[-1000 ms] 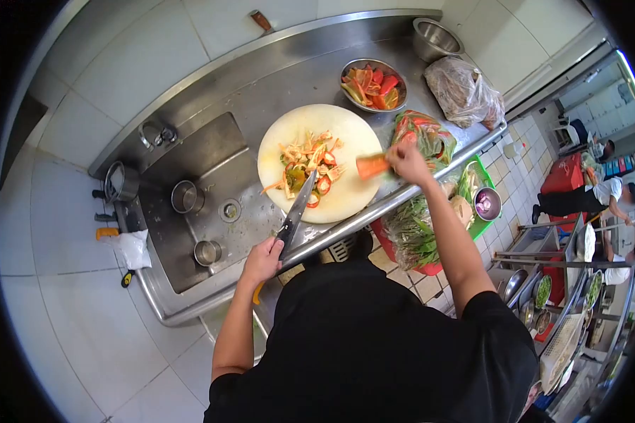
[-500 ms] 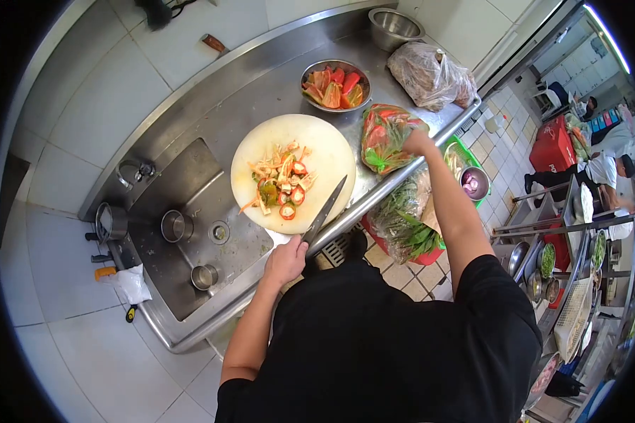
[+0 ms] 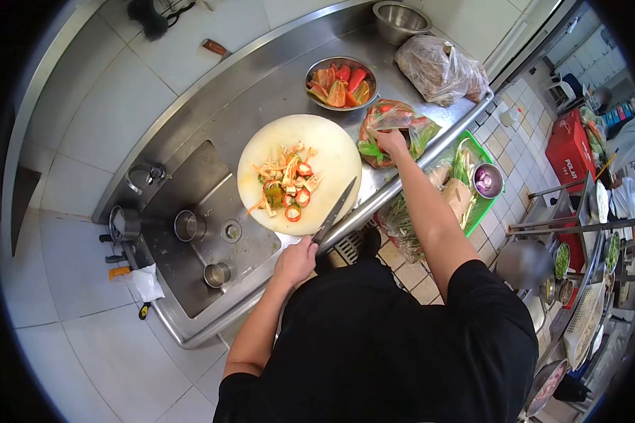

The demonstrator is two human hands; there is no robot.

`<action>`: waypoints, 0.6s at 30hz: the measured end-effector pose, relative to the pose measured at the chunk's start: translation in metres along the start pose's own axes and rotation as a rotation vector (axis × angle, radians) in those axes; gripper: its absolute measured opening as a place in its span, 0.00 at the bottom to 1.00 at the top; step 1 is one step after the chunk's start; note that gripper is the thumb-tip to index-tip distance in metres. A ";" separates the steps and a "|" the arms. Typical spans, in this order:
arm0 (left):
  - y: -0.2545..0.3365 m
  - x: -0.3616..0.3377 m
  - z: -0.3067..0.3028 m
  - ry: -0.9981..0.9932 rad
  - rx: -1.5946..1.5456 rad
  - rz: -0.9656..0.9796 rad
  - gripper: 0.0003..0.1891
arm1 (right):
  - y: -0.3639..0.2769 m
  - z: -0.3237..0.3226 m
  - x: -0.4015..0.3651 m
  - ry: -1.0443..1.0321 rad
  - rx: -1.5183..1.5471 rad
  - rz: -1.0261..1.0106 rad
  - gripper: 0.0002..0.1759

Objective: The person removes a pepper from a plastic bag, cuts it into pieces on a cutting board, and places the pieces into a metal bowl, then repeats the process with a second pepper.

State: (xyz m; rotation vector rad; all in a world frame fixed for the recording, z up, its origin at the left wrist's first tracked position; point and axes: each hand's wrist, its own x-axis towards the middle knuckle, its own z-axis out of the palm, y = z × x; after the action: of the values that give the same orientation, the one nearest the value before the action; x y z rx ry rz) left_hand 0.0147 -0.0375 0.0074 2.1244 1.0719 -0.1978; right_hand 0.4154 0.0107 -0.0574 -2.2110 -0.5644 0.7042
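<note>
My left hand [image 3: 296, 261] is closed round the handle of a kitchen knife [image 3: 341, 204]. Its blade lies across the right edge of a round white cutting board [image 3: 261, 141]. Seed cores and red pepper rings [image 3: 293, 213] are heaped in the middle of that board. To the right is a clear plastic bag of red and green peppers [image 3: 420, 134]. My right hand [image 3: 392, 143] is at the mouth of this bag, its fingers mostly hidden in it. Behind the board, a steel bowl [image 3: 313, 99] holds cut-open red peppers [image 3: 337, 92].
A sink basin [image 3: 183, 264] with small steel cups lies on the left. Another filled plastic bag [image 3: 437, 69] and a steel bowl [image 3: 401, 21] stand at the back. By the counter rail [image 3: 381, 204] is a green crate [image 3: 481, 204] with vegetables and a bowl of onions [image 3: 488, 180].
My right hand has moved left, from the bag's right side to its mouth, and the bag has changed shape. The view has shifted slightly. The knife stays in my left hand.
</note>
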 end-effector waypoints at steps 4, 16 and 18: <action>0.000 0.008 0.001 -0.028 0.030 -0.022 0.15 | -0.020 0.011 -0.003 0.098 -0.148 0.128 0.33; -0.023 0.018 0.007 0.000 0.034 -0.108 0.16 | 0.005 0.036 0.025 -0.151 0.701 -0.019 0.19; -0.021 0.017 0.007 0.005 0.032 -0.117 0.16 | -0.001 0.039 0.016 -0.004 0.599 -0.183 0.18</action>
State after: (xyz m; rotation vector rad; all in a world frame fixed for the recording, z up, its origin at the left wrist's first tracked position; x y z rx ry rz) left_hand 0.0114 -0.0232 -0.0160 2.0931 1.2042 -0.2670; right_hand 0.4026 0.0411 -0.0848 -1.5824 -0.4735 0.6745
